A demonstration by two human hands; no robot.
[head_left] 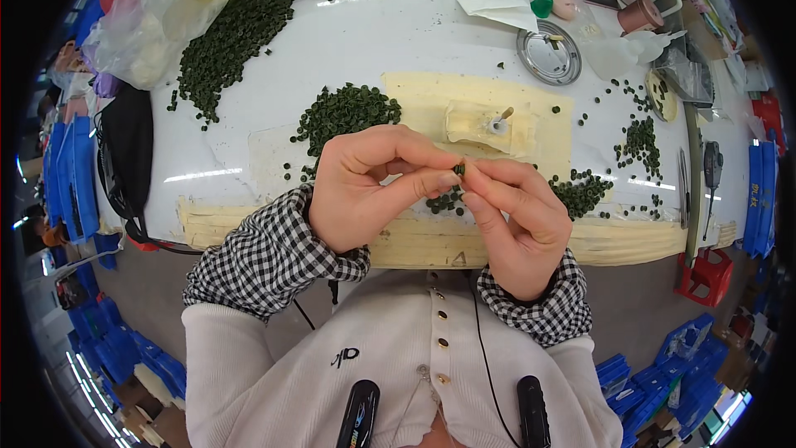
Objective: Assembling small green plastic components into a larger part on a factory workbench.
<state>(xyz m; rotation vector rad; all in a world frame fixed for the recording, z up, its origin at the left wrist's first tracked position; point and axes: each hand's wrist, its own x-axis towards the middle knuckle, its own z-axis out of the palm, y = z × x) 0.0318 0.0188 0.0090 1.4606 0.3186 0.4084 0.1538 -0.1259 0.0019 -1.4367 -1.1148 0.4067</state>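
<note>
Just above the near edge of the table, my two hands meet fingertip to fingertip. Thumb and forefinger of my left hand point(365, 187) pinch a small dark green round part point(458, 169). My right hand point(522, 220) has its thumb and fingers closed on the same part from the other side, covering most of it. Beneath the fingertips lie several similar parts point(445, 202). A larger heap of green parts point(348, 114) sits just beyond my left hand, and another group point(580, 194) lies beside my right hand. Farther off, a taped block with an upright peg point(489, 126) rests on a cream sheet.
A long heap of green parts point(240, 33) spreads at far left beside plastic bags point(141, 41). At right are a round metal dish point(549, 54), scattered parts point(641, 147), tweezers point(683, 187) and a screwdriver point(711, 168). Cream tape point(630, 241) covers the table's near edge.
</note>
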